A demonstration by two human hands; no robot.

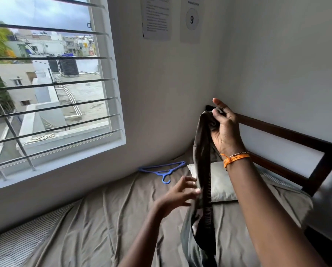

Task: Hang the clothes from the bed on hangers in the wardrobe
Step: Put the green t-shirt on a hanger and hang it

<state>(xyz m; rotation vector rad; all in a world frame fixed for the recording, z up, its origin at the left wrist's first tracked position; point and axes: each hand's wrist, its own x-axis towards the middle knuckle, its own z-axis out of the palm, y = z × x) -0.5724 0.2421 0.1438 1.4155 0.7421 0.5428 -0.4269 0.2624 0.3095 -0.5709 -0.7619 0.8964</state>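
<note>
right hand [224, 130] pinches the dark garment [203, 170] hanging lengthwise, left hand [180, 191] fingers spread just left, blue hanger [162, 168] farther left.

The garment [202, 164] gripped by the right hand [225, 130] is soft, matt olive-brown cloth, with a darker ribbed band low down. The bed [107, 218] wears a matt grey-brown cloth sheet, creased all over; at near left a striped woven fabric [20, 241] shows. The pillow [219, 182] is pale, smooth cloth. The hanger [163, 170] at the far side is blue plastic with a slight sheen. The headboard [288, 135] at right is dark, smooth wood. On the wrist, an orange thread band [235, 158]. Window bars [51, 83] look like dull grey metal; the wall sheets [156, 16] are matt white paper
</note>
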